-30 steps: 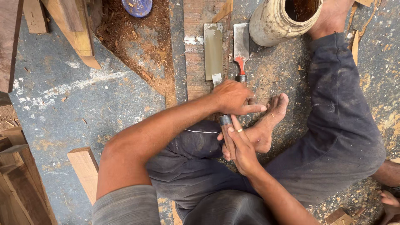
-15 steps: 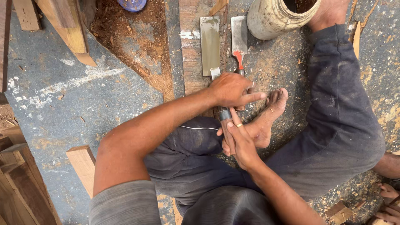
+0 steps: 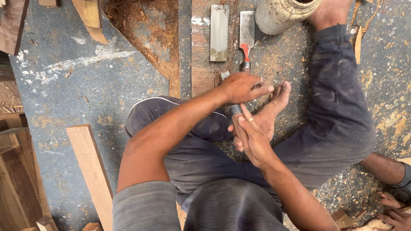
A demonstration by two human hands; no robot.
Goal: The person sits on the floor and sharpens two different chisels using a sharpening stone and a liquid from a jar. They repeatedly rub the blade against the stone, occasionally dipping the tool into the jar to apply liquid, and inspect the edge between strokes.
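Observation:
I sit cross-legged on a dusty floor. My left hand (image 3: pixel 242 87) is closed over a dark-handled tool (image 3: pixel 235 109), of which only a short metal-banded part shows between my hands. My right hand (image 3: pixel 250 137) holds the tool's near end, fingers stretched along it, resting against my bare foot (image 3: pixel 274 107). Just beyond my left hand a wide chisel (image 3: pixel 247 30) with a red neck lies flat. I cannot tell whether the tool I hold is joined to it. A grey sharpening stone (image 3: pixel 219 32) lies on a plank (image 3: pixel 200 64) beside the chisel.
A pale round container (image 3: pixel 282 15) stands at the top by my other foot. Sawdust (image 3: pixel 145 25) is heaped at top centre. Wooden boards (image 3: pixel 92 167) and blocks lie at the left. Another person's limb (image 3: pixel 385 167) and hand (image 3: pixel 394 209) are at the lower right.
The view has shifted slightly. Both hands stay on the tool in nearly the same place.

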